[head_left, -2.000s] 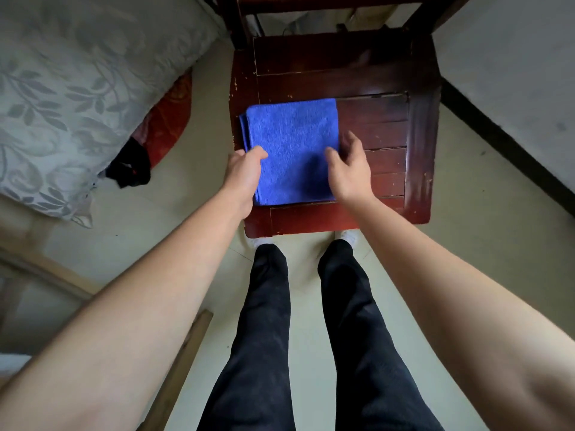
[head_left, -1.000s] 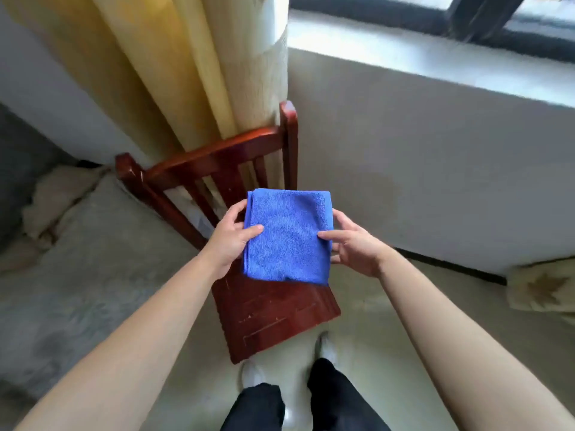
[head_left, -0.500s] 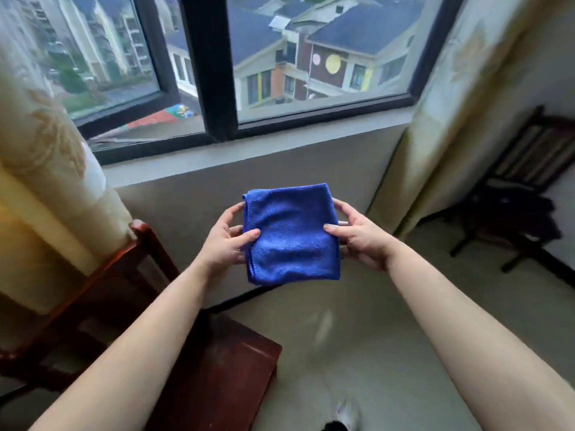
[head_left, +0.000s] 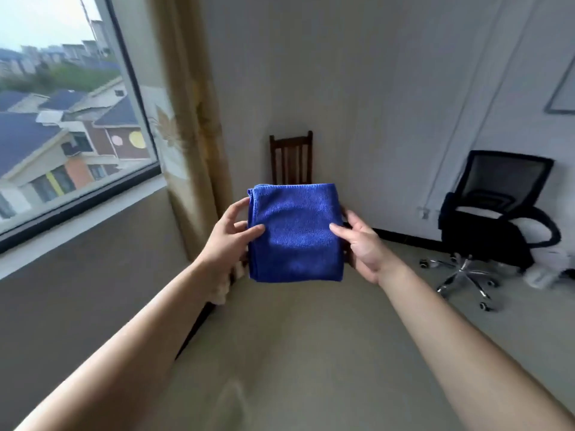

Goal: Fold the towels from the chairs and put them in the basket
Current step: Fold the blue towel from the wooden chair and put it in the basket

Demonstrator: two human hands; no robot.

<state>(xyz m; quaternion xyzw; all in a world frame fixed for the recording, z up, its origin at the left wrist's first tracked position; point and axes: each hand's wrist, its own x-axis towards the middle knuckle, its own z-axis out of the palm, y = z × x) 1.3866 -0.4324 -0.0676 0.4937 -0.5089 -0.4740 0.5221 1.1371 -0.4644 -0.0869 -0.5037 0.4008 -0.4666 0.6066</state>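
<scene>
Head view: a folded blue towel is held up in the air in front of the person, above the floor, as a flat, squarish pad with its folded edge along the top. The left hand pinches the towel's left edge, thumb on the front face and fingers curled behind. The right hand pinches the right edge the same way, thumb tip on the front. Behind the towel, against the far wall, stands a wooden chair, its seat hidden by the towel. A curtain hangs beside a window at left. At right stands a black office chair with dark fabric over its seat.
</scene>
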